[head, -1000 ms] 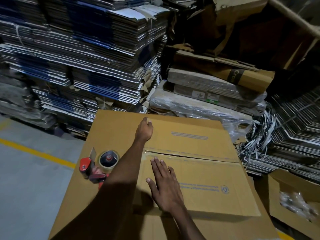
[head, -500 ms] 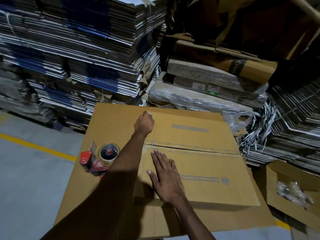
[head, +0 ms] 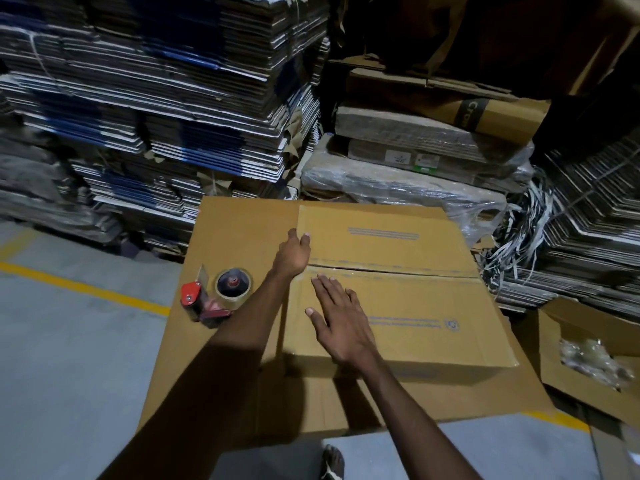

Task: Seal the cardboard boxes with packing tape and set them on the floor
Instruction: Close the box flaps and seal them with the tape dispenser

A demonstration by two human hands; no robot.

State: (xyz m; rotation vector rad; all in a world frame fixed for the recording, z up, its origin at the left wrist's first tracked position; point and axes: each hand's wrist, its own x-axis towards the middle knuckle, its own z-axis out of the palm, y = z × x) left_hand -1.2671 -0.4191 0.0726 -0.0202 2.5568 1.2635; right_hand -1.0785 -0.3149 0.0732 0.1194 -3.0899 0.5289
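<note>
On the left edge of the flattened cardboard sheet (head: pixel 239 237) that serves as a work surface lies a red tape dispenser (head: pixel 211 297), its roll of clear tape facing up, nobody holding it. Just beside it to the right, the left hand (head: pixel 292 256) reaches across to the left end of the cardboard box (head: pixel 398 306), its fingers curled over the box's left edge near the taped centre seam. The right hand (head: pixel 341 323) lies flat on the near flap, fingers straight and spread, pressing down. The seam shines with tape along its length. The box sits in the middle of the sheet, not yet on the floor. If the tape is poorly rubbed down at the ends, it could peel when the box is lifted; a one-sided grip might also let it tip.
</note>
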